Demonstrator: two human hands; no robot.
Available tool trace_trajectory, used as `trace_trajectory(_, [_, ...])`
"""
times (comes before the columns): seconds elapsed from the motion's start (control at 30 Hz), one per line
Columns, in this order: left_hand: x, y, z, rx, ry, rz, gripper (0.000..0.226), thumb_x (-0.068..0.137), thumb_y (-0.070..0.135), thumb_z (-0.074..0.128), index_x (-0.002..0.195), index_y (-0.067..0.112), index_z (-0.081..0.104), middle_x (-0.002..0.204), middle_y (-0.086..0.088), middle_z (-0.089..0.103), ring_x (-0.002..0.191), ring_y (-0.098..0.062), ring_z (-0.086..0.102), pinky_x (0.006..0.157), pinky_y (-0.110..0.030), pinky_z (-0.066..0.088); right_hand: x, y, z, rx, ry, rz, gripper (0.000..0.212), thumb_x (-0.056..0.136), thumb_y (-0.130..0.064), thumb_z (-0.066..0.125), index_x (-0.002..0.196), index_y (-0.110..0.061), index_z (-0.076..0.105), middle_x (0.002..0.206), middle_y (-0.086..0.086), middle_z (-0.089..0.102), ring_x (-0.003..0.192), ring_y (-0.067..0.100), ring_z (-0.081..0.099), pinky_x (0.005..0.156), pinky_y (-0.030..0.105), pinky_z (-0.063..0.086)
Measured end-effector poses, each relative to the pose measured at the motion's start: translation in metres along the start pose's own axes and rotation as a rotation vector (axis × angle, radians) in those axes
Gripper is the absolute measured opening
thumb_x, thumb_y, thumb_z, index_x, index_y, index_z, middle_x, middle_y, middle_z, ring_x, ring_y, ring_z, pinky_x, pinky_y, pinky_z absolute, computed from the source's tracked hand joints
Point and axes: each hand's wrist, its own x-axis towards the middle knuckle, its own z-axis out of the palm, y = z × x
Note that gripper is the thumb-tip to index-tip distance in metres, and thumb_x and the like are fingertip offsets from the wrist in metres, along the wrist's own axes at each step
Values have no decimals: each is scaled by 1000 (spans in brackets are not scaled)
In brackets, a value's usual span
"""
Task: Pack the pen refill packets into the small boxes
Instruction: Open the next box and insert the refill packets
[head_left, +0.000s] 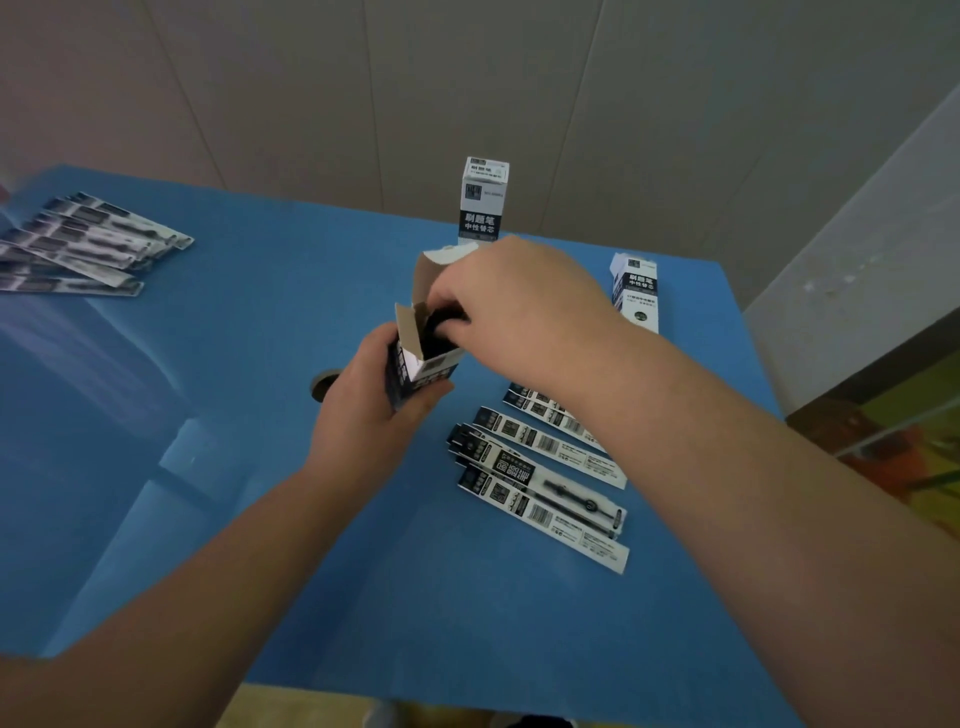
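Nearest, black-and-white pen refill packets (540, 483) lie fanned on the blue table (260, 519). Left hand (363, 405) grips an open small cardboard box (423, 358) while right hand (524, 306) pinches dark packets into it. Far upright white box (484, 200) reads 刷题笔 中性替芯.

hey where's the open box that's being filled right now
In the head view it sits mid-table: the open box is gripped by the left hand, flaps up, while the right hand reaches into its top, just left of the loose refill packets.

Dim, soft indoor light, pale glare on the blue table (208, 364), blurred, warped edges.
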Motion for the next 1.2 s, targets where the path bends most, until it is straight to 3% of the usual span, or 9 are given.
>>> trace_trajectory(0.17, [-1, 2, 2, 4, -15, 19, 45, 77, 60, 61, 118, 48, 47, 108, 45, 56, 96, 21, 54, 69, -15, 39, 6, -2, -5, -36, -260, 0, 28, 94, -10, 55, 93, -33, 70, 75, -4, 61, 47, 9, 50, 45, 23, 30])
trace_trajectory(0.27, [0, 1, 1, 1, -5, 20, 46, 77, 60, 62, 119, 51, 47, 109, 47, 55, 97, 23, 54, 70, -13, 38, 5, 3, -9, 77, -286, -37, 20, 96, -20, 55, 95, -32, 71, 83, -5, 68, 41, 9, 61, 48, 24, 45])
trace_trajectory(0.4, [1, 0, -3, -21, 26, -11, 47, 76, 60, 64, 115, 71, 39, 109, 49, 55, 98, 25, 54, 72, -16, 42, -16, 25, -6, 508, 55, 59, 23, 87, -43, 71, 110, -40, 70, 98, -26, 70, 48, -5, 62, 53, 21, 45])
trace_trajectory(0.5, [0, 1, -4, 6, 35, -15, 49, 75, 62, 64, 113, 75, 36, 109, 52, 53, 97, 29, 51, 71, -12, 40, -37, 53, 16, 686, 244, 262, 19, 90, -44, 68, 109, -41, 67, 96, -30, 68, 54, -3, 63, 58, 14, 46])
trace_trajectory(0.63, [-1, 2, -3, 0, 19, -1, 47, 77, 63, 64, 114, 73, 36, 109, 50, 55, 98, 26, 53, 72, -12, 40, -66, 84, 69, 249, -275, 480, 46, 91, -43, 68, 133, -26, 59, 121, -11, 66, 102, 12, 64, 92, 37, 52])
trace_trajectory(0.73, [-1, 1, -1, -5, 14, -7, 47, 76, 63, 63, 117, 62, 40, 107, 51, 54, 96, 27, 52, 71, -12, 39, -81, 86, 98, 113, -468, 478, 42, 87, -46, 69, 117, -18, 64, 113, 1, 62, 108, 25, 61, 87, 41, 54])
trace_trajectory(0.83, [0, 1, 0, -2, 20, -4, 51, 75, 62, 63, 120, 56, 39, 106, 52, 54, 95, 28, 52, 71, -13, 38, -85, 84, 115, 20, -431, 424, 18, 92, -35, 62, 96, -17, 64, 97, -1, 51, 95, 24, 58, 70, 34, 48])
trace_trajectory(0.97, [0, -1, 0, -1, 6, -5, 46, 75, 60, 65, 113, 69, 41, 105, 48, 57, 96, 24, 55, 72, -14, 41, -84, 82, 123, -75, -378, 397, 9, 92, -12, 57, 90, -14, 65, 93, 2, 53, 87, 25, 60, 62, 33, 43])
trace_trajectory(1.2, [0, -5, -1, -16, -9, -4, 47, 80, 52, 70, 119, 52, 44, 107, 46, 58, 99, 23, 56, 72, 0, 42, -81, 80, 125, -70, -344, 393, 13, 93, -19, 56, 92, -15, 68, 95, 3, 57, 81, 23, 55, 61, 32, 44])
